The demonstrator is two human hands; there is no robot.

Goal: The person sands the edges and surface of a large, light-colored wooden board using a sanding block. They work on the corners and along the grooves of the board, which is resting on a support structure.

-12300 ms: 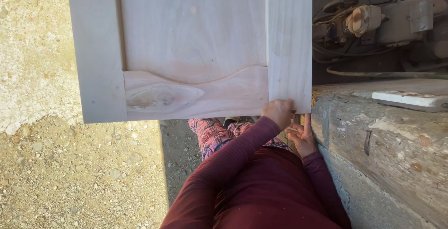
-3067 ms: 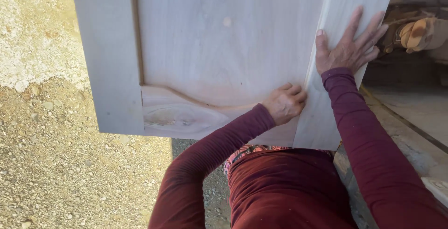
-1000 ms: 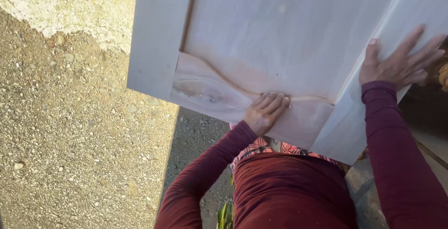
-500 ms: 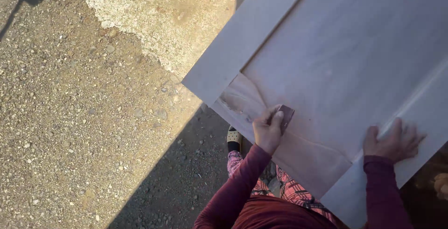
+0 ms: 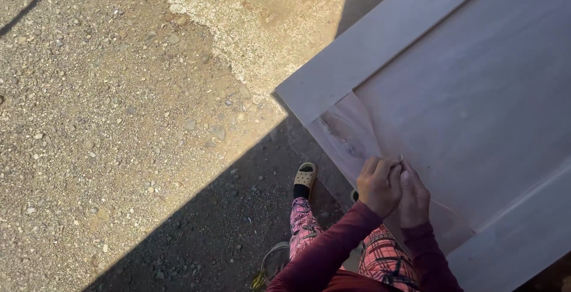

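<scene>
Where both hands (image 5: 394, 186) meet: pale, unfinished wooden door panel (image 5: 470, 95).

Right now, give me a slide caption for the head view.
Both hands, left hand and right hand, meet over a pale wooden panel door above gravel ground.

both hands (image 5: 392, 188) meet, fingers (image 5: 383, 170) curled together.

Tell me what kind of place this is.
Probably an outdoor work yard: gravel ground in sunlight, with a pale wooden panel door held up off the ground, and both hands, left hand and right hand, together at its lower rail.
</scene>
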